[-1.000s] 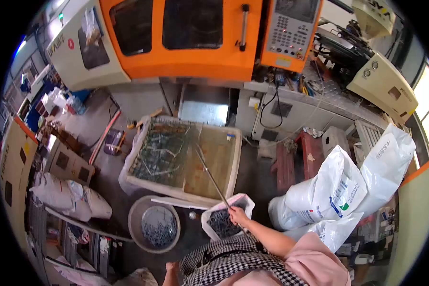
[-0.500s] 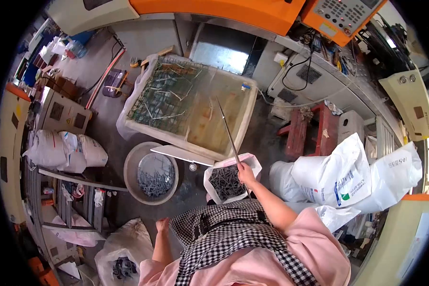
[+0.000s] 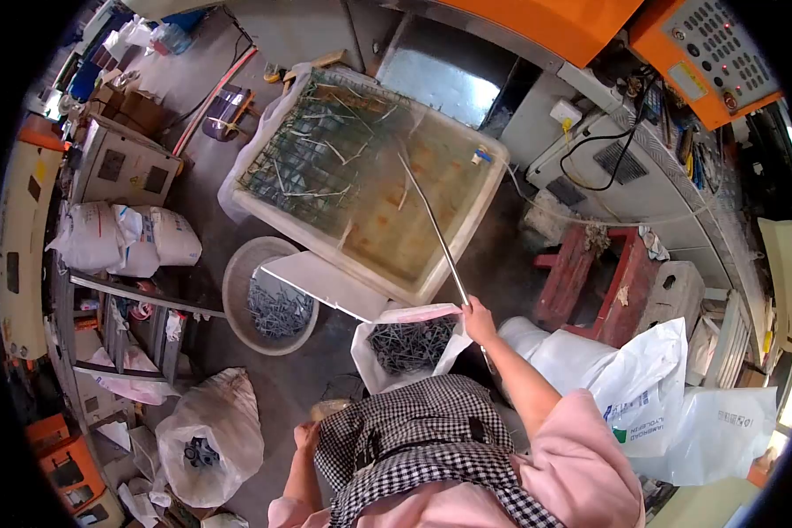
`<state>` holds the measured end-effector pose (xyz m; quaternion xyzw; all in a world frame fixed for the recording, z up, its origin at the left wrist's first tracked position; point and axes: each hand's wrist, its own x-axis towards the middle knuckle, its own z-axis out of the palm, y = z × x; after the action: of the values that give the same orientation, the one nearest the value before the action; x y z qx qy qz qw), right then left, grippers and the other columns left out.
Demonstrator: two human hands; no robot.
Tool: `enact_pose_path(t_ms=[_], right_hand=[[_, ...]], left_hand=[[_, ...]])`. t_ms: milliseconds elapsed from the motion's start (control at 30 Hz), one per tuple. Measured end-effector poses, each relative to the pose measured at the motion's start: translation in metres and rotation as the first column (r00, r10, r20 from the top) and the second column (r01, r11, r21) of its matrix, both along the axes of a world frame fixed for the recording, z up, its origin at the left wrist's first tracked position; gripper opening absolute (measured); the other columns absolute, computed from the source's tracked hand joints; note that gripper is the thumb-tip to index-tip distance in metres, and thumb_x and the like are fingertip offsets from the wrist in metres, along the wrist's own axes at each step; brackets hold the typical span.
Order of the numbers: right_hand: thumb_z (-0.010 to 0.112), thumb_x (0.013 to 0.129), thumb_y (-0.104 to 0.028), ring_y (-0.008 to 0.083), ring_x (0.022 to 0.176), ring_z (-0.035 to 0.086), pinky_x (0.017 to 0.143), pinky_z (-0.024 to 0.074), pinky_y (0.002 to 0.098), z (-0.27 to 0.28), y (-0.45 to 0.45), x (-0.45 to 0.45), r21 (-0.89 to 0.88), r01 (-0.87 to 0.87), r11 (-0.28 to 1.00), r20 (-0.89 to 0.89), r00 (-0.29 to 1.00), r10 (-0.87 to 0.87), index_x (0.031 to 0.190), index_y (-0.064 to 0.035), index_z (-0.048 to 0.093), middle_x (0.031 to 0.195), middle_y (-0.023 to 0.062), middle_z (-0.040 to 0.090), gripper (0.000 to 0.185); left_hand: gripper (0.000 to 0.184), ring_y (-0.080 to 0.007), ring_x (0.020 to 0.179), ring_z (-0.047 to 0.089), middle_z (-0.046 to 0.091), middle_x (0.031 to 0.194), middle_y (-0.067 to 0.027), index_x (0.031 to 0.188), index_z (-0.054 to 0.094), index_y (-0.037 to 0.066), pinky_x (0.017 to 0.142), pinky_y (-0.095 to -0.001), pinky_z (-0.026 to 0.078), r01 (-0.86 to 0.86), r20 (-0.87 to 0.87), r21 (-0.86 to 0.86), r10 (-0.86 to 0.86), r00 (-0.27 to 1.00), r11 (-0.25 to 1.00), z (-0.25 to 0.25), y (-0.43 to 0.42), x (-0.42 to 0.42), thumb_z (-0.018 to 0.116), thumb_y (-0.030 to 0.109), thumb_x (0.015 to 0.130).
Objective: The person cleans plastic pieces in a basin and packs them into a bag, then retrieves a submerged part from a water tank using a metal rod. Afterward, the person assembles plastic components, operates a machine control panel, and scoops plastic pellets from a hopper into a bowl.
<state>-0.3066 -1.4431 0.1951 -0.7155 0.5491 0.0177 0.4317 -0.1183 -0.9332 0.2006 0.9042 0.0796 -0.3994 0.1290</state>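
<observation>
Compared with 0.5 s ago, the right hand point(image 3: 477, 322) has shifted from over the right side of the white bag point(image 3: 364, 354) to its far right corner, and the white board point(image 3: 327, 282) beside the tub point(image 3: 419, 289) shows a broader face.

There is 1 metal rod point(image 3: 450, 261), 1 water-filled tub, 1 round basin point(image 3: 238, 289) and 1 white bag; the basin and bag both hold slender gray pieces point(image 3: 409, 345), too many to count. On the left stand 3 filled sacks point(image 3: 136, 239), with 1 open sack point(image 3: 229, 398) nearer.

The right arm extends forward, its fist closed around the rod, which slants far and left over the tub. The left arm is bent, its hand point(image 3: 306, 436) curled beside the checked apron point(image 3: 422, 424); I cannot tell whether it holds anything.
</observation>
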Motion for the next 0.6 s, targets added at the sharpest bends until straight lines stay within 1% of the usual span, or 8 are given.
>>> enact_pose_path(t_ms=[67,100,167,267,333,433,533,600], right_hand=[[0.047,0.089,-0.023,0.0427,0.097,0.055,0.084,0.0440,0.0468,0.010,-0.013,-0.015,0.020,-0.052,0.998,-0.013,0.999,0.052,0.120,-0.0007,0.048,0.105,0.0255,0.057,0.038],[0.046,0.090,-0.021,0.0427,0.097,0.054,0.084,0.0438,0.0467,0.007,-0.017,-0.023,0.020,-0.073,0.997,-0.017,0.997,0.073,0.122,-0.0010,0.047,0.107,0.0252,0.057,0.038],[0.045,0.090,-0.024,0.0455,0.086,0.057,0.075,0.0453,0.0503,-0.010,-0.017,-0.040,-0.069,-0.108,0.992,0.012,0.994,0.109,0.126,-0.0052,0.043,0.094,0.0286,0.059,0.041],[0.045,0.090,-0.024,0.0463,0.084,0.057,0.074,0.0453,0.0505,-0.011,-0.012,-0.051,-0.058,-0.104,0.993,0.006,0.994,0.105,0.128,-0.0057,0.041,0.091,0.0290,0.059,0.042],[0.045,0.090,-0.023,0.0463,0.083,0.057,0.073,0.0453,0.0507,-0.008,-0.008,-0.056,-0.042,-0.094,0.995,-0.007,0.996,0.094,0.129,-0.0062,0.041,0.089,0.0289,0.059,0.042],[0.046,0.090,-0.023,0.0462,0.082,0.057,0.072,0.0452,0.0514,-0.008,0.004,-0.064,-0.051,-0.136,0.989,-0.011,0.991,0.135,0.130,-0.0072,0.040,0.087,0.0289,0.060,0.043],[0.046,0.089,-0.023,0.0460,0.082,0.057,0.072,0.0451,0.0522,-0.006,0.006,-0.074,-0.028,-0.195,0.980,-0.066,0.979,0.193,0.131,-0.0082,0.039,0.087,0.0288,0.060,0.044],[0.045,0.090,-0.023,0.0454,0.080,0.057,0.071,0.0451,0.0525,0.013,0.001,-0.079,0.040,-0.217,0.975,-0.184,0.958,0.221,0.132,-0.0090,0.037,0.085,0.0278,0.060,0.045]], left_hand=[[0.023,-0.0178,0.071,0.063,0.067,0.075,-0.0098,0.081,0.067,0.002,0.065,-0.0312,0.048,0.067,0.026,0.017,-0.067,0.997,0.998,0.000,-0.032,0.005,0.068,0.024,0.072],[0.024,-0.0170,0.070,0.063,0.067,0.075,-0.0091,0.082,0.067,0.002,0.065,-0.0308,0.048,0.027,0.023,-0.087,-0.025,0.999,0.996,-0.008,-0.039,0.009,0.068,0.024,0.073],[0.024,-0.0162,0.070,0.062,0.067,0.075,-0.0084,0.083,0.066,0.001,0.065,-0.0304,0.048,-0.008,0.016,-0.184,0.012,1.000,0.983,-0.013,-0.058,0.018,0.068,0.024,0.074],[0.024,-0.0145,0.068,0.061,0.066,0.074,-0.0070,0.086,0.065,0.001,0.064,-0.0291,0.048,0.112,0.108,-0.229,-0.089,0.990,0.967,0.014,-0.113,0.033,0.067,0.023,0.076],[0.022,-0.0134,0.069,0.060,0.065,0.075,-0.0067,0.086,0.064,0.000,0.065,-0.0278,0.048,0.120,0.104,-0.331,-0.090,0.990,0.936,0.028,-0.130,0.036,0.067,0.020,0.078],[0.021,-0.0136,0.071,0.061,0.066,0.076,-0.0070,0.087,0.064,0.000,0.066,-0.0271,0.048,0.039,0.038,-0.435,-0.024,0.999,0.900,0.007,-0.113,0.043,0.067,0.018,0.079],[0.020,-0.0142,0.073,0.061,0.066,0.078,-0.0077,0.088,0.064,0.000,0.066,-0.0271,0.048,0.191,0.128,-0.340,-0.156,0.979,0.921,0.013,-0.101,0.038,0.067,0.018,0.079],[0.022,-0.0147,0.073,0.062,0.066,0.079,-0.0081,0.088,0.064,0.000,0.067,-0.0275,0.048,0.152,0.106,-0.328,-0.123,0.987,0.933,0.007,-0.080,0.033,0.067,0.020,0.079]])
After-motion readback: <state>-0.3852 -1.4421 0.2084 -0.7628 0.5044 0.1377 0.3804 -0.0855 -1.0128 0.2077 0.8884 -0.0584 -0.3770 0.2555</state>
